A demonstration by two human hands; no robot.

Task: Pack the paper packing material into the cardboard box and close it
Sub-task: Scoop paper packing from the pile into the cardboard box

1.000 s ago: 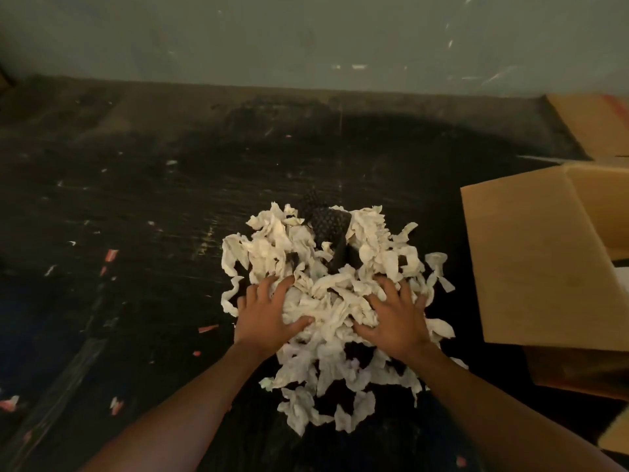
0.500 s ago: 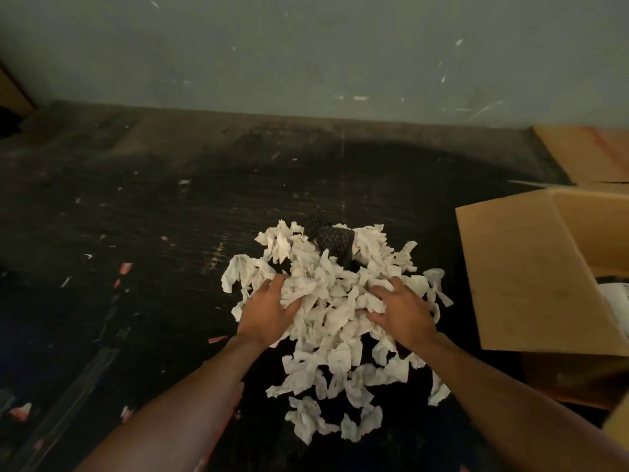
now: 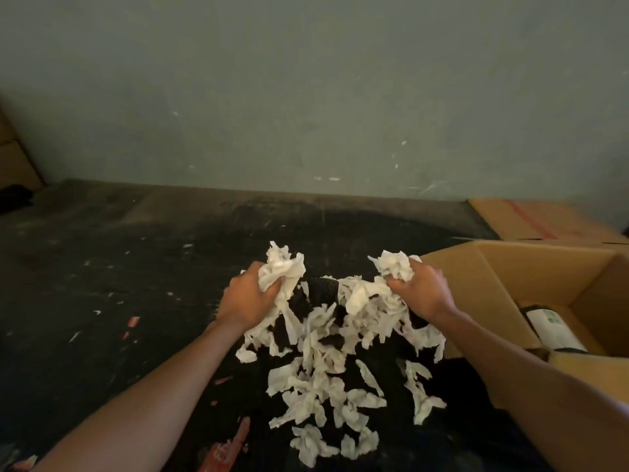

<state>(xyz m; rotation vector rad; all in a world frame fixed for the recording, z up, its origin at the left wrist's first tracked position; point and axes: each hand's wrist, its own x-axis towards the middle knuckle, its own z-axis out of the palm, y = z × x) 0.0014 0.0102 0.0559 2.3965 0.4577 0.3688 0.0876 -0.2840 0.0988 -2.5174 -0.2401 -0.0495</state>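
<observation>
Both hands loaded: my left hand (image 3: 246, 299) clenched round a wad of crumpled white paper packing material (image 3: 284, 272), my right hand (image 3: 423, 292) clenched round a second wad (image 3: 394, 267), both raised above the dark floor (image 3: 136, 267). Strips trail down from both fists w/ loose ends hanging. Most of the paper is not packed: scattered pile (image 3: 323, 379) lies on the floor betw. my forearms, near edge reaching toward me. Cardboard box (image 3: 544, 277) sits to my right, just beside the right fist, flaps open. Inside I see a dark roll w/ a white label (image 3: 548, 327); no paper visible in the box as far as view shows. A second, closed carton (image 3: 531, 221) sits behind it by the wall. Est. progress: early. Left to do: carry these two wads over the rim, several more scoops, then fold flaps shut.
</observation>
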